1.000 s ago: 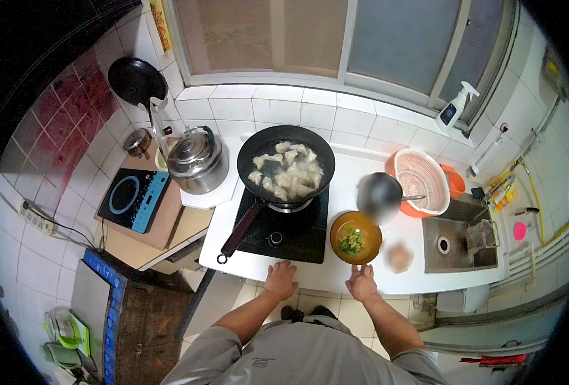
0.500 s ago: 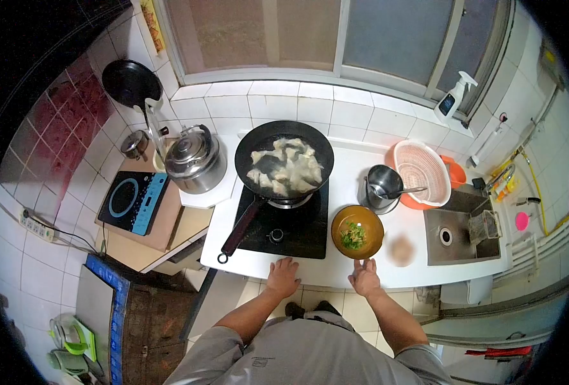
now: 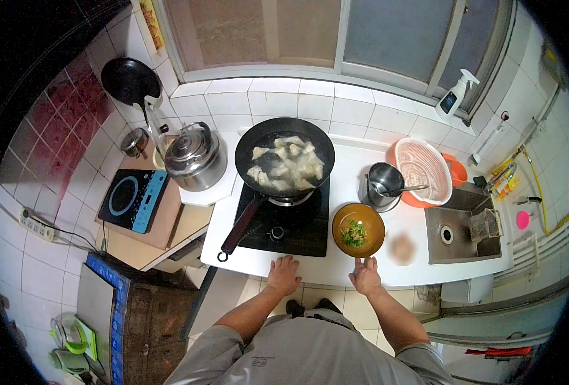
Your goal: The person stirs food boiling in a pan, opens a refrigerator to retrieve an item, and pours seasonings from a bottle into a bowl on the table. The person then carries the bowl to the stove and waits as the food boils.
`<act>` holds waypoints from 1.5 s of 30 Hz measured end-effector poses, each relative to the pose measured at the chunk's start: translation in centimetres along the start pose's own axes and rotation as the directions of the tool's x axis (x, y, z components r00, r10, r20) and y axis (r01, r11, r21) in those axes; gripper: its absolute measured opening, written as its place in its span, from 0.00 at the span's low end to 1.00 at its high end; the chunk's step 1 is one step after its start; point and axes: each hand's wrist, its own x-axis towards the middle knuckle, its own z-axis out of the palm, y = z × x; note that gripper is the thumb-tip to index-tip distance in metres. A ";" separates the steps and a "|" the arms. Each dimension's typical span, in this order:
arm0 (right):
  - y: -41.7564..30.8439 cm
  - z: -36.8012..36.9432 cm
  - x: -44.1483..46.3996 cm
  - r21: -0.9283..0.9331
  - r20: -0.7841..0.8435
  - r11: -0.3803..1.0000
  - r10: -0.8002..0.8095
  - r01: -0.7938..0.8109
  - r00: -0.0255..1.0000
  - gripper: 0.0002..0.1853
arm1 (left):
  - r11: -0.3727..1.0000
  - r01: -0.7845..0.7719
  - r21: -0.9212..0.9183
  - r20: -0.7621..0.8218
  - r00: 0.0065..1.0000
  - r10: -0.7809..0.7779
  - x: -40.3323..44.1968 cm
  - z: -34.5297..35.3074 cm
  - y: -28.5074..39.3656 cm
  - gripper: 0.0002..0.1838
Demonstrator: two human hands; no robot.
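Note:
My left hand point(image 3: 284, 274) rests on the front edge of the counter, fingers flat, just below the black stove point(image 3: 303, 234). It holds nothing. My right hand point(image 3: 365, 276) lies at the same edge with its fingers apart, their tips close to a brown bowl point(image 3: 377, 224). Whether they touch the bowl I cannot tell. Chopped greens point(image 3: 353, 233) lie in the bowl. On the burner stands a black wok point(image 3: 249, 138) with steaming water and pale dumplings point(image 3: 291, 163); its dark handle point(image 3: 242, 226) points toward the front left.
Right of the stove stand a metal pot point(image 3: 385, 176) with a ladle point(image 3: 412, 189), a pink-white colander point(image 3: 423, 172) and the sink point(image 3: 460, 250). A steel kettle point(image 3: 201, 167) and an induction cooker point(image 3: 133, 200) are on the left. A spray bottle point(image 3: 456, 95) stands on the sill.
The dumplings have shifted a little in the steaming water. Both hands stay nearly still at the counter edge.

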 end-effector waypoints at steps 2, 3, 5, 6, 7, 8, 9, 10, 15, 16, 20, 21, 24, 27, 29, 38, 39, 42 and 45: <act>0.0 0.0 0.0 -0.015 0.019 1.000 0.007 -0.006 1.000 0.39 | 1.000 -0.005 -0.008 -0.007 1.000 0.005 0.1 0.1 -0.1 0.29; 0.0 -0.1 0.1 -0.025 0.037 1.000 0.014 -0.013 0.999 0.39 | 1.000 -0.007 -0.012 -0.011 1.000 0.007 0.1 0.1 -0.1 0.29; -0.2 -0.3 0.2 -0.043 0.063 0.999 0.023 -0.020 0.998 0.39 | 1.000 0.018 -0.013 0.042 0.999 -0.018 0.2 0.0 0.0 0.30; -0.2 -0.4 0.1 -0.049 0.072 0.999 0.024 -0.021 0.997 0.39 | 0.999 0.032 -0.014 0.069 0.997 -0.031 0.2 0.0 0.0 0.31; -0.3 -0.5 0.1 -0.056 0.080 0.998 0.026 -0.022 0.996 0.39 | 1.000 0.028 -0.014 0.065 0.998 -0.027 0.1 0.0 0.0 0.31; -0.4 -0.8 0.0 -0.044 0.080 0.999 0.030 -0.027 0.996 0.39 | 1.000 0.025 -0.013 0.060 0.998 -0.024 0.1 0.0 0.0 0.31; -0.5 -1.1 -0.1 -0.032 0.081 0.999 0.034 -0.032 0.996 0.39 | 1.000 0.022 -0.014 0.055 0.998 -0.021 0.1 0.0 0.0 0.31; -0.6 -1.3 -0.2 -0.021 0.081 0.999 0.038 -0.037 0.996 0.39 | 1.000 0.024 -0.018 0.053 0.998 -0.023 0.0 0.0 0.0 0.31; 0.4 1.1 0.3 -0.063 0.024 0.998 0.010 -0.008 1.000 0.39 | 0.999 0.038 -0.030 0.066 0.997 -0.036 0.2 0.0 0.1 0.30; 0.4 1.1 0.3 -0.061 -0.009 0.998 -0.004 0.003 1.000 0.38 | 0.999 0.037 -0.028 0.068 0.997 -0.035 0.3 0.0 0.1 0.30; 0.4 1.0 0.1 -0.030 -0.016 1.000 -0.010 0.010 1.000 0.38 | 0.999 0.031 -0.022 0.074 0.997 -0.030 0.3 0.1 -0.1 0.30; 0.4 0.9 0.1 -0.031 -0.017 0.999 -0.013 0.013 1.000 0.38 | 0.999 0.028 -0.020 0.075 0.997 -0.027 0.3 0.1 -0.1 0.30; 0.2 0.3 0.0 0.003 -0.005 1.000 -0.008 0.008 1.000 0.38 | 0.999 0.043 -0.027 0.088 0.995 -0.040 0.2 -0.3 0.1 0.30; 0.0 -0.1 0.0 0.024 -0.001 1.000 -0.007 0.007 1.000 0.38 | 0.998 0.043 -0.035 0.086 0.995 -0.040 0.2 -0.2 0.1 0.31; 0.1 0.1 0.0 0.026 -0.011 1.000 -0.009 0.009 1.000 0.38 | 0.998 0.047 -0.034 0.095 0.995 -0.043 0.3 -0.2 0.1 0.31; 0.4 0.7 0.1 0.003 -0.008 1.000 -0.010 0.010 1.000 0.38 | 0.998 0.057 -0.027 0.112 0.992 -0.054 0.3 -0.5 0.3 0.31; 0.4 0.7 0.1 0.002 -0.004 1.000 -0.010 0.010 1.000 0.38 | 0.998 0.057 -0.026 0.111 0.992 -0.054 0.3 -0.5 0.2 0.31; 0.3 0.8 0.3 0.004 0.032 1.000 0.017 -0.018 0.999 0.39 | 0.998 0.050 -0.030 0.087 0.995 -0.047 0.2 -0.2 0.2 0.31; 0.4 0.9 0.3 -0.013 0.014 1.000 0.008 -0.008 1.000 0.38 | 0.999 0.019 -0.046 0.048 0.999 -0.017 0.2 0.3 -0.2 0.30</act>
